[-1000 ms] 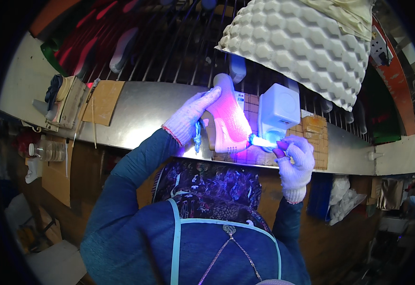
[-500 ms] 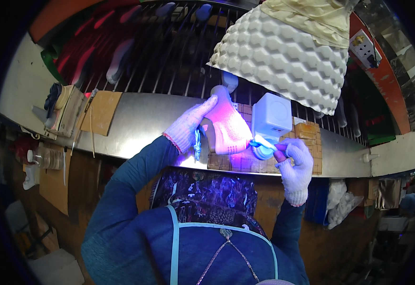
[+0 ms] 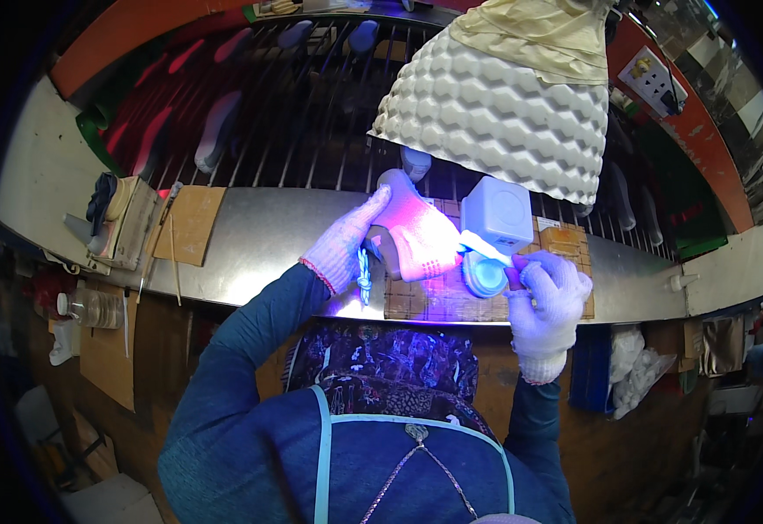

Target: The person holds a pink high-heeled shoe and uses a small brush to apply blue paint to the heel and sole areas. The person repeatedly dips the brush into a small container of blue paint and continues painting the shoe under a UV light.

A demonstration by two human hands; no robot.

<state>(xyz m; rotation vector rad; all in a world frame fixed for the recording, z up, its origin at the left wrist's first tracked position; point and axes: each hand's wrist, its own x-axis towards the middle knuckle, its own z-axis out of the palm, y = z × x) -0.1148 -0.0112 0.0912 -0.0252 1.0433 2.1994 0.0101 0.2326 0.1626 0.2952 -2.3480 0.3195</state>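
Note:
My left hand (image 3: 347, 236), in a white knit glove, grips a shoe upper (image 3: 421, 229) by its left side. The upper has a knit-like surface and glows pink and violet under strong light. Bluish laces (image 3: 364, 278) hang beside that hand. In my gloved right hand (image 3: 546, 306), thumb and fingers pinch a slim pale brush (image 3: 489, 248). Its far end lies close to the upper's right edge; glare hides whether they touch. Below the brush stands a round pale-blue pot (image 3: 484, 276), and behind that a boxy whitish container (image 3: 497, 215).
A dimpled white shade (image 3: 495, 105) hangs low over the back right. Behind the metal bench (image 3: 259, 236), a barred rack (image 3: 285, 113) carries several shoe-shaped pieces. Cardboard (image 3: 191, 223) and thin sticks (image 3: 174, 253) lie left. A power socket (image 3: 652, 80) is at the upper right.
My right hand and the brush have shifted slightly, and the brush's end has risen from near the pot to higher by the upper's edge. My left hand keeps hold of the upper.

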